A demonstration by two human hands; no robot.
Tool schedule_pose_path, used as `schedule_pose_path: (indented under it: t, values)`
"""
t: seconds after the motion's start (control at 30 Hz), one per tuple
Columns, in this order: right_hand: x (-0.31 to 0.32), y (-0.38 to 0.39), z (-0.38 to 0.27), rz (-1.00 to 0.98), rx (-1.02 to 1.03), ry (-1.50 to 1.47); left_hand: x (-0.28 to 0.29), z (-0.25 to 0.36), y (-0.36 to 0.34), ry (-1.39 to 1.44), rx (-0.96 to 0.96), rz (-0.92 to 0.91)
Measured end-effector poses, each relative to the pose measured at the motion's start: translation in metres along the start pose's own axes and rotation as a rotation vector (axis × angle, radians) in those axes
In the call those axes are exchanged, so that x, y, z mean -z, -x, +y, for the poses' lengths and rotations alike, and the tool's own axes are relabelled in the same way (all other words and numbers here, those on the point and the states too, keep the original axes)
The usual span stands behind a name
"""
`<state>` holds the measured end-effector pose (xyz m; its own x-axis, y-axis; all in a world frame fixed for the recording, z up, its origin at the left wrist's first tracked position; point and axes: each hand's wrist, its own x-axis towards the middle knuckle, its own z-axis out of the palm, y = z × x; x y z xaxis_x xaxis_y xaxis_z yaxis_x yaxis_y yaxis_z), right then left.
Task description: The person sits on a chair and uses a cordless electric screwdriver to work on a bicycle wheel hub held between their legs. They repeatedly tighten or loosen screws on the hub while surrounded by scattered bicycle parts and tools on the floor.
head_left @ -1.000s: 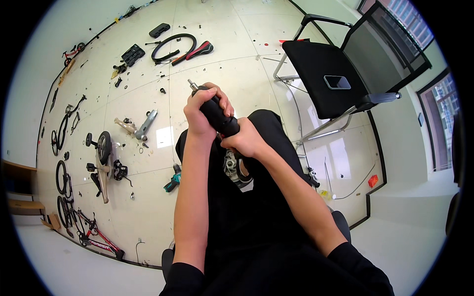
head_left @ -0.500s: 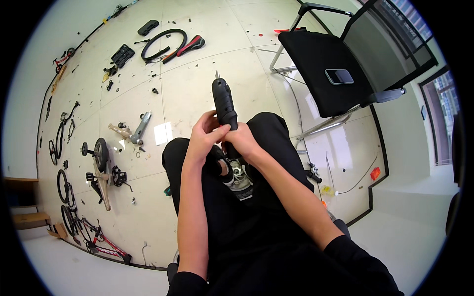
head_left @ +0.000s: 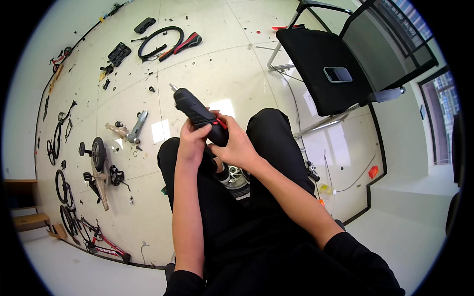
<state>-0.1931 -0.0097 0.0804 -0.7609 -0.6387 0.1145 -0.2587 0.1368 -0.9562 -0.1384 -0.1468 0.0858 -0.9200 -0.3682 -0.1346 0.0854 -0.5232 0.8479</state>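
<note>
above the lap, both hands, left (head_left: 191, 140) and right (head_left: 236, 148), grip the black electric screwdriver (head_left: 197, 114), bit seemingly up-left

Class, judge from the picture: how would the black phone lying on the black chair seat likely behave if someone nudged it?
The thin flat black phone would probably slide rather than roll or tip. The black chair seat looks like fabric, so friction may slow it. It lies near the seat's back, so a forward nudge seems unlikely to drop it.
</note>
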Motion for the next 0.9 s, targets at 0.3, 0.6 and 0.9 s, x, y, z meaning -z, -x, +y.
schedule_pose_path:
  t: [0.3,0.6,0.9]
  values:
    - [0.023,0.003,0.017,0.02,-0.235,-0.812,0.017,0.015,0.013,0.504,0.014,0.171]
    - [0.012,0.007,0.016,-0.141,-0.4,-0.387,0.054,0.016,0.016,0.638,-0.125,0.205]
    - [0.015,0.001,0.036,-0.166,-0.405,-0.227,0.069,0.029,0.032,0.569,-0.065,0.129]
